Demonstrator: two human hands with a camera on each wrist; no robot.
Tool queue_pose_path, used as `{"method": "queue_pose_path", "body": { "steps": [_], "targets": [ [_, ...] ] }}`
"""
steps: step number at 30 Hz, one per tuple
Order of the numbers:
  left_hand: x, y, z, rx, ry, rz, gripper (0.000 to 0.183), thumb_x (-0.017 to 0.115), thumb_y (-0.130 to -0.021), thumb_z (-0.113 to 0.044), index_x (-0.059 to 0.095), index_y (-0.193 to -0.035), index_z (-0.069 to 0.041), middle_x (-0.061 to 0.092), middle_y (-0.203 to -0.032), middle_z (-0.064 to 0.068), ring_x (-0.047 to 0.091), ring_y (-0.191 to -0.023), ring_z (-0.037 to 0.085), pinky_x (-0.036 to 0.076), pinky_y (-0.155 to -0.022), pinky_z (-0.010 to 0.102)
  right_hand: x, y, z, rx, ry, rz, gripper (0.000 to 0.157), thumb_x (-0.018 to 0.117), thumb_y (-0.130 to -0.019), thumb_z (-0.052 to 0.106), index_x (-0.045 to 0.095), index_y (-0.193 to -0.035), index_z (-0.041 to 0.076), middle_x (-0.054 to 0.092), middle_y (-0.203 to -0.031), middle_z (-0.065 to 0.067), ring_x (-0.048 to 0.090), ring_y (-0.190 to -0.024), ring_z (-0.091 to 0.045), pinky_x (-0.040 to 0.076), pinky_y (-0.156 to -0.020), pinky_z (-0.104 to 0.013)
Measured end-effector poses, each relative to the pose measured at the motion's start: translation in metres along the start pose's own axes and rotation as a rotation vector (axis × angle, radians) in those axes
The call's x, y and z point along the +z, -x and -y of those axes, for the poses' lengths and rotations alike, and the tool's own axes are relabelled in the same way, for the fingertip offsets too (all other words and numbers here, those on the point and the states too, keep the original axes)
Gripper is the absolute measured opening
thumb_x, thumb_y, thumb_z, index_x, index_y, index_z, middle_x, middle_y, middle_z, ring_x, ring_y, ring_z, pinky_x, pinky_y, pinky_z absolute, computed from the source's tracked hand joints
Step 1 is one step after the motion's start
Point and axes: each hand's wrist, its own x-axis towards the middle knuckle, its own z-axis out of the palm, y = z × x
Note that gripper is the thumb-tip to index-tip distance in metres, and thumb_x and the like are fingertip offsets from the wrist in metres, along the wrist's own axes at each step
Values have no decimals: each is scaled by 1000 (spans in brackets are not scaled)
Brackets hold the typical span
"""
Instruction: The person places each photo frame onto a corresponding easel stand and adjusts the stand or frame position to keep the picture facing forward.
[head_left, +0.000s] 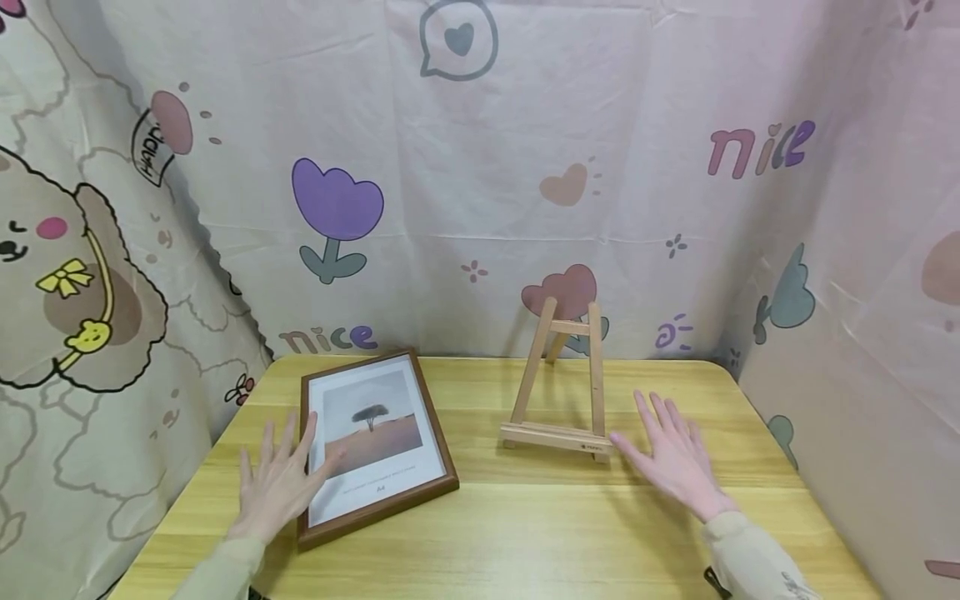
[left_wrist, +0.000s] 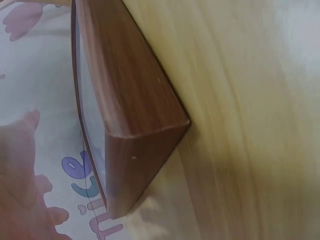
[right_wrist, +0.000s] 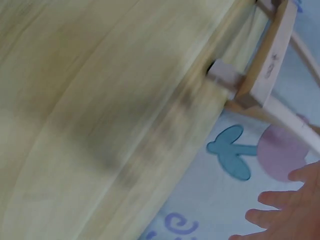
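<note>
A brown wooden picture frame [head_left: 442,454] with a print of a lone tree lies face up on the left of the table. Over its left edge my left hand [head_left: 279,483] is held with fingers spread, gripping nothing; whether it touches the frame I cannot tell. In the left wrist view, a corner of the picture frame [left_wrist: 145,100] fills the middle. A small wooden easel [head_left: 555,435] stands upright right of centre. Just to its right, my right hand [head_left: 675,458] has its fingers spread and holds nothing. The right wrist view shows the easel's ledge [right_wrist: 272,60] close to the fingers.
Both things are on a wood-grain table [head_left: 540,533]. A patterned cloth [head_left: 465,167] hangs behind it, and more cloth hangs at the left and right sides. The easel's top stands in front of the back cloth.
</note>
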Motion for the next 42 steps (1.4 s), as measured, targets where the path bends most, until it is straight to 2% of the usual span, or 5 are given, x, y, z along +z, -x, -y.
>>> {"method": "queue_pose_path", "body": {
  "steps": [7,15,21,29,42],
  "targets": [
    [-3,9,-6,-8,52,30,90,37,-98,-71,4,-163,-20,4,-167,28,-4,-149,57,-4,-108,83,5,3,23,-66,-11,-23,85,51,-97,61,23,-161,11,24,-164,-26,21,-150,-50,13,-118,-73],
    [-5,19,-9,-71,96,102,104,37,-95,-76,4,-162,-4,11,-161,39,10,-146,60,6,-110,81,16,9,53,-153,-94,-63,79,58,-97,54,32,-158,11,40,-157,-23,42,-140,-48,32,-112,-69],
    [0,24,-6,-89,106,103,109,41,-94,-76,8,-159,6,19,-157,40,20,-140,62,16,-111,77,26,10,74,-144,-181,2,80,57,-97,56,30,-159,14,42,-156,-24,43,-139,-50,33,-110,-72],
    [5,29,-3,-172,147,191,114,40,-92,-78,1,-158,7,19,-154,45,20,-135,68,21,-111,77,43,3,103,-131,-346,154,81,55,-96,59,28,-160,19,37,-161,-19,32,-147,-47,25,-113,-75],
    [18,35,-1,-239,234,188,121,52,-89,-76,1,-156,12,16,-151,47,18,-135,66,22,-110,77,76,-15,138,-258,-532,306,81,60,-97,51,29,-159,9,40,-158,-22,39,-145,-42,31,-115,-68]
  ]
}}
